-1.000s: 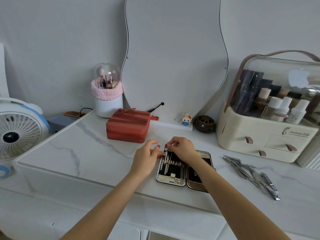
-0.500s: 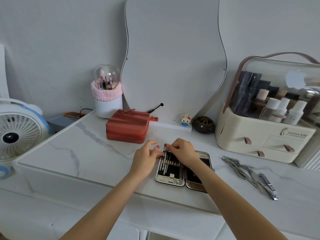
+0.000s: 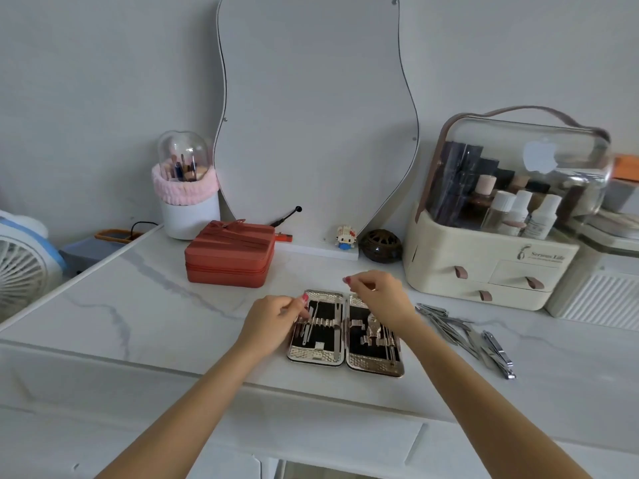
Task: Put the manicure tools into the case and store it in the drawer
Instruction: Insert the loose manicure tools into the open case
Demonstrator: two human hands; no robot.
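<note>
The case (image 3: pixel 345 331) lies spread open and flat near the table's (image 3: pixel 138 305) front edge, so its elastic loops face up for loading. The left hand (image 3: pixel 273 323) rests at its left half, fingers (image 3: pixel 300 305) pinching a thin tool there, likely seating it under a loop. The right hand (image 3: pixel 378 299) hovers over the right half, fingers loosely curled, apparently holding nothing. Loose tools (image 3: pixel 460 331) wait in a pile just right of the case, within easy reach.
</note>
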